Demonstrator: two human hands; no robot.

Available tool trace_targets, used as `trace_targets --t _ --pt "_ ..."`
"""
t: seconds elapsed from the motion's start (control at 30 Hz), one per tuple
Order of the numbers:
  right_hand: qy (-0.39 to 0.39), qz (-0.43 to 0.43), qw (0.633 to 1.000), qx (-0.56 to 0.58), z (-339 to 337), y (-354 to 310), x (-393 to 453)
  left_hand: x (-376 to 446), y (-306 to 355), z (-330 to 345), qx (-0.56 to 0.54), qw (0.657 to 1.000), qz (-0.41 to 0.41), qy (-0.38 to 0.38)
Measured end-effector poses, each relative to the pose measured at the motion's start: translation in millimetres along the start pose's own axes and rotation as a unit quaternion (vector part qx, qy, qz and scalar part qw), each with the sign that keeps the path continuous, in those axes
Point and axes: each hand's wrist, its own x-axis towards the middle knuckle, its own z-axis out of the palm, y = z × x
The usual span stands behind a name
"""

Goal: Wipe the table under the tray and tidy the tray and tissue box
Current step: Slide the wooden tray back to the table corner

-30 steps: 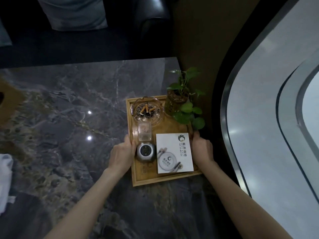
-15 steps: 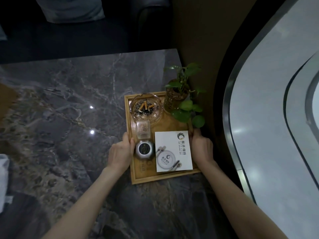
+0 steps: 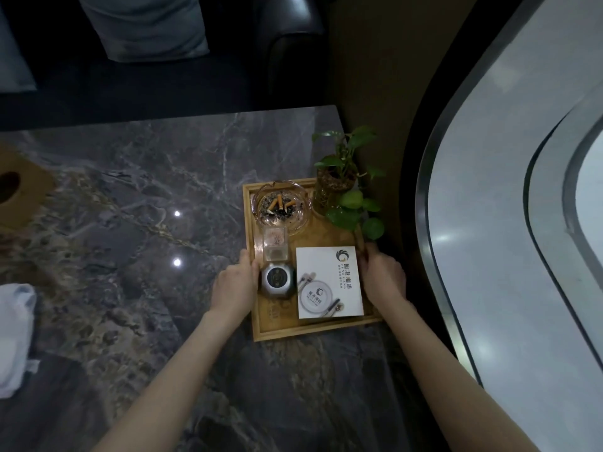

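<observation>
A wooden tray (image 3: 287, 332) lies at the right edge of the dark marble table (image 3: 130, 197). It carries a glass ashtray (image 3: 281, 207) with cigarette butts, a small clear box (image 3: 276, 244), a round silver device (image 3: 276, 279), a white card (image 3: 329, 282) and a potted plant (image 3: 339, 181). My left hand (image 3: 233, 282) grips the tray's left rim and my right hand (image 3: 381, 277) grips its right rim. A brown tissue box (image 3: 19, 187) shows at the far left edge. A white cloth (image 3: 14, 337) lies at the left.
A dark sofa (image 3: 156, 76) with a grey cushion (image 3: 143, 26) stands behind the table. A curved window frame (image 3: 434, 223) runs along the right, close to the tray and the table's right edge.
The view has shifted slightly. Both hands stay on the tray's rims, and the tray sits in much the same spot at the table's right edge.
</observation>
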Motion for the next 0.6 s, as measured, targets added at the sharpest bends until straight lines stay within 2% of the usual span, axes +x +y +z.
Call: trace_targets --t 0.13,0.27,0.4,0.5,0.6 --pt "0.023 0.072 0.974 0.212 -3.0 4.0 -20.2 -12.3 0.0 -5.1 -0.076 0.997 -0.022 0.011" --pt "0.101 0.111 0.940 0.305 3.3 7.8 -58.6 -48.0 5.9 -1.3 -0.114 0.991 0.001 0.074" --pt "0.157 0.181 0.902 0.359 16.9 11.9 -91.4 -72.8 0.6 12.6 -0.032 0.996 0.021 0.078" --pt "0.150 0.241 0.869 0.405 22.0 11.0 -105.6 -81.3 -2.3 19.8 0.025 0.998 -0.012 0.049" --pt "0.115 0.278 0.855 0.422 30.0 13.8 -107.7 -83.8 -5.1 25.1 0.033 0.999 -0.008 0.026"
